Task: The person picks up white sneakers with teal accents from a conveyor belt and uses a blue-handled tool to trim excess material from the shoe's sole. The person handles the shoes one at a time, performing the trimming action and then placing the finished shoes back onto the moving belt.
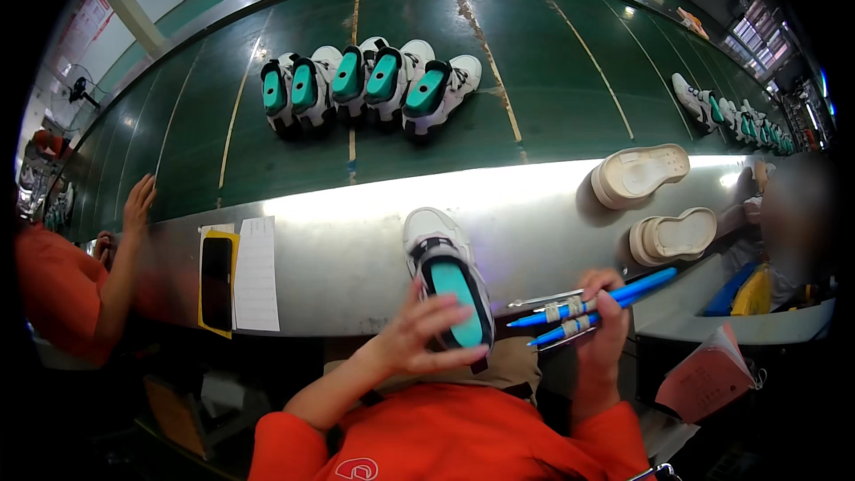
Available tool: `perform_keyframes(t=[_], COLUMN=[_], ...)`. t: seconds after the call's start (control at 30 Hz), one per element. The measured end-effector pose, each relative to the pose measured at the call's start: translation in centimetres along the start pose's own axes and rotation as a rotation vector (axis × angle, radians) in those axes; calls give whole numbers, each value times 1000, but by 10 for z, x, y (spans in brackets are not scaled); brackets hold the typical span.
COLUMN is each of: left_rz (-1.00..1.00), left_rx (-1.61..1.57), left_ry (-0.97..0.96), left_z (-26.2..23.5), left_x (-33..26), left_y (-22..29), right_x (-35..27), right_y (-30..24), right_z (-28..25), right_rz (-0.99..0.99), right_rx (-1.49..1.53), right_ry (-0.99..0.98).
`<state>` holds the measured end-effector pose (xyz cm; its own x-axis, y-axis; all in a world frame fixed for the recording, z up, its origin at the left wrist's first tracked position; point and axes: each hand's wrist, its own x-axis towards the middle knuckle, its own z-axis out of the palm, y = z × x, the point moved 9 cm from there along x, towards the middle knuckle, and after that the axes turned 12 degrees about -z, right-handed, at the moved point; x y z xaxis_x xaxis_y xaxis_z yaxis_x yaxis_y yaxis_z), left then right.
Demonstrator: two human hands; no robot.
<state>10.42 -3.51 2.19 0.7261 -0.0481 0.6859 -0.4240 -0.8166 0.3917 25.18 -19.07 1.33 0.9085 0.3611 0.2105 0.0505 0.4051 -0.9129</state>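
Note:
A white and black sneaker lies in front of me on the metal table edge, toe pointing away, its heel reaching past the rim. A turquoise shoe last fills its opening. My left hand is at the heel end, fingers spread across the last and the thumb beside the collar. To the right of the sneaker, my right hand is closed around blue pens. Thin metal rods are bound to them with beige wrapping, and their tips point left toward the sneaker.
Several sneakers with turquoise lasts stand on the green conveyor belt; more are far right. Two cream soles lie on the metal ledge. Left are a phone and paper sheets. A co-worker's arm reaches the belt at left.

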Motion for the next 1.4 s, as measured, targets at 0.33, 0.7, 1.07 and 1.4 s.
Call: perform_keyframes(t=[0.33, 0.7, 1.07, 1.4], left_rz=[-496, -495, -473, -481], left_rx=[-565, -554, -554, -536], left_ry=[-95, -57, -52, -51], left_z=[-45, -49, -49, -51], left_x=[73, 74, 75, 73], left_y=[-20, -23, -24, -26], right_x=[4, -6, -5, -6], right_y=[-79, -91, -92, -94], right_z=[59, 80, 86, 87], right_rz=[-282, -500, -564, -574], right_rx=[-14, -100, -63, -121], right_ry=[-259, -454, -578, -563])
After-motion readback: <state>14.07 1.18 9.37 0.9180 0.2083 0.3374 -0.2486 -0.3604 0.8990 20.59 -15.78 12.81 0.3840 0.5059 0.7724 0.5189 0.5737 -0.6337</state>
